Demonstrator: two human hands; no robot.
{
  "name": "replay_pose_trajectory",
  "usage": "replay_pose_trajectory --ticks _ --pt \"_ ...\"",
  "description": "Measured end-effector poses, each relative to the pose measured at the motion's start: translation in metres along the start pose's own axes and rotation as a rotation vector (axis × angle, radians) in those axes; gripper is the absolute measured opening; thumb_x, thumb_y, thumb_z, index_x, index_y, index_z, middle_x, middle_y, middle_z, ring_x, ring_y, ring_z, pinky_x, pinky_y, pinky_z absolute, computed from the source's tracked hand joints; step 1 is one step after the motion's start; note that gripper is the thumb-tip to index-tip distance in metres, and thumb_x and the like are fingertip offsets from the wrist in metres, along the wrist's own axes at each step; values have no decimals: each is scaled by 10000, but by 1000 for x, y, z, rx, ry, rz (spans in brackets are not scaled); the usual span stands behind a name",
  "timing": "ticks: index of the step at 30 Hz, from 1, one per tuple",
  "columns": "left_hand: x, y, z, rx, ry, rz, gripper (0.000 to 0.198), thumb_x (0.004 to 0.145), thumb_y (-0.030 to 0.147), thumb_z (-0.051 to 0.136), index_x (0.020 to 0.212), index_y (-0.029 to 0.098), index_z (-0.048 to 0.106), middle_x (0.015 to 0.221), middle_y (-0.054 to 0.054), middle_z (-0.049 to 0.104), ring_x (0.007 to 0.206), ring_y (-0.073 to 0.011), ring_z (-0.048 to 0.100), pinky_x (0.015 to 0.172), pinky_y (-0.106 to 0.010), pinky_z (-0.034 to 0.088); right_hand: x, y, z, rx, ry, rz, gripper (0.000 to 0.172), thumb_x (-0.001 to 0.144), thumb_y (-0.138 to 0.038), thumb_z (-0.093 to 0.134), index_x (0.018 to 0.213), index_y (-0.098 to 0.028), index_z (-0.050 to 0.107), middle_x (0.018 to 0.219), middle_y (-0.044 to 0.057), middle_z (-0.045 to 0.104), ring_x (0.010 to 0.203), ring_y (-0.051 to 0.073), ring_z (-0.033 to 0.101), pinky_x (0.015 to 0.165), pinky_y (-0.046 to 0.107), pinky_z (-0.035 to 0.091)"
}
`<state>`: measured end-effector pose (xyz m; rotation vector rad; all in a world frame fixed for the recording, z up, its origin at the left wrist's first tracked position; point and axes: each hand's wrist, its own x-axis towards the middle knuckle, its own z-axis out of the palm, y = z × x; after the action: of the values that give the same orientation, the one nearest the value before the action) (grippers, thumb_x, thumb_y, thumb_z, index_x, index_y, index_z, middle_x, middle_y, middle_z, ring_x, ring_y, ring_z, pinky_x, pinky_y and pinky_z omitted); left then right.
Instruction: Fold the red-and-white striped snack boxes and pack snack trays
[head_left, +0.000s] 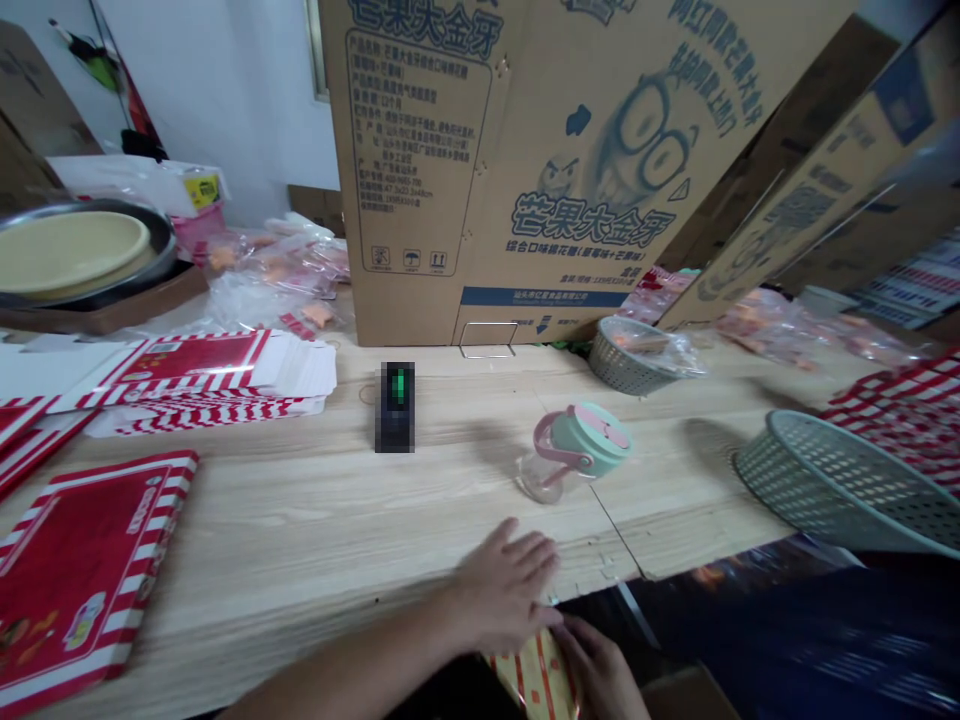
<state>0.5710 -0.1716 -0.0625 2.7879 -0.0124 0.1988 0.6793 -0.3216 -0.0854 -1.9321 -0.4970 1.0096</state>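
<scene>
Left hand (pixel 502 590) spread wide on the wooden tabletop (pixel 300 530), just below a mint-green lidded cup (pixel 581 450); right hand (pixel 596 672) closed tight around a red-and-gold striped packet (pixel 534 680)!

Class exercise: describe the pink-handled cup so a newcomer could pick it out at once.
A big carton stands at the back of the table. In front of it, near the left hand, a clear cup lies tilted. Its mint lid and pink handle set it apart from the baskets.
</scene>
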Motion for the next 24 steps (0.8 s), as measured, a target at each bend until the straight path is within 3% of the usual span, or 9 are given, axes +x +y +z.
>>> replay_pose_trajectory --ticks 5,9,13,16,19,21,24 --pt "1 33 31 207 81 103 493 925 397 263 1261 108 478 1396 -46 396 1328 -192 256 1103 -454 159 -1 4 -2 -27 -58 -143 583 622 -655 580 824 -125 711 884 120 695 871 301 612 802 358 476" --pt "-5 36 50 309 2 210 407 850 341 460 1152 94 574 1279 -73 538 1246 -206 399 1108 -436 197 0 11 -2 -37 -27 -154 612 585 -654 611 824 -98 704 866 139 692 899 325 603 827 383 463" --pt "-9 35 49 285 52 199 373 850 275 445 1115 36 554 984 -93 682 898 -179 616 1111 -385 200 -5 14 0 -16 -47 -138 562 601 -626 615 813 -115 708 842 126 695 886 318 604 814 389 470" --pt "-9 34 40 197 58 190 233 874 161 385 928 98 602 746 -14 673 726 -139 610 1115 -448 154 -8 16 -1 -19 -66 -160 495 664 -574 601 845 -126 705 869 109 693 883 296 601 821 375 464" --pt "-11 31 32 -6 133 222 222 891 185 388 915 172 608 1108 -46 624 1037 -173 559 1102 -450 205 -10 20 -2 27 -72 -146 494 671 -562 612 882 -124 698 897 102 690 900 287 599 832 355 459" --pt "-10 26 29 -220 242 67 273 866 156 411 1088 220 557 1380 -57 404 1244 -194 402 1080 -393 280 -10 22 -2 69 -87 -105 528 653 -588 617 888 -122 697 887 102 693 890 289 603 805 347 471" --pt "6 12 24 -435 466 -420 527 787 70 422 1301 170 355 1464 -138 216 1343 -227 228 1058 -396 325 -8 24 -1 110 -103 -19 601 595 -644 630 892 -126 698 878 103 696 871 293 610 770 340 485"
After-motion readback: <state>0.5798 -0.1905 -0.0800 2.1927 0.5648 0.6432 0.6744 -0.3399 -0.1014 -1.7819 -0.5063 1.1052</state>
